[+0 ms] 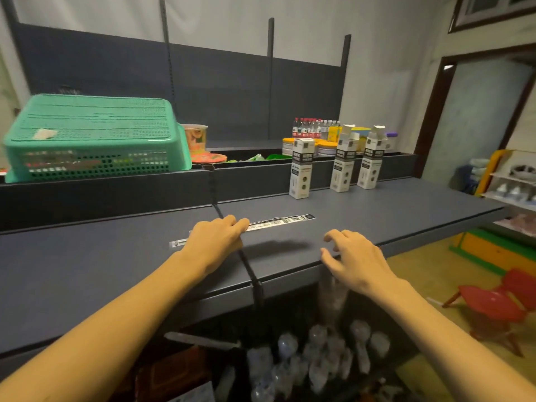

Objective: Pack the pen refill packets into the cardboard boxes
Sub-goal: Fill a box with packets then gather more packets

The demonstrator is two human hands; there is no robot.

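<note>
Three tall, narrow cardboard boxes stand upright in a row at the back of a dark worktop (406, 216). The left box (301, 169) has its top closed. The middle box (343, 162) and the right box (372, 161) have their top flaps raised; what is inside any of them cannot be seen. Behind a low divider, an upturned green basket (95, 137) sits on the left, with printed packets dimly visible through its mesh. Farther back stand bottles with red caps (310, 129) and round tins (290, 146).

A long, flat pen refill packet (278, 223) lies on the worktop in front of the boxes. The left hand (216, 242) rests on it with fingers curled down over its middle, hiding that part; whether the fingers actually pinch it cannot be told. The right hand (355, 259) hovers near the worktop's front edge, fingers loosely curled and spread, holding nothing.

A dark strap (249, 271) runs across the worktop and over its front edge. Below, the lower shelf holds clear plastic bottles (316, 358), blurred and dim.
</note>
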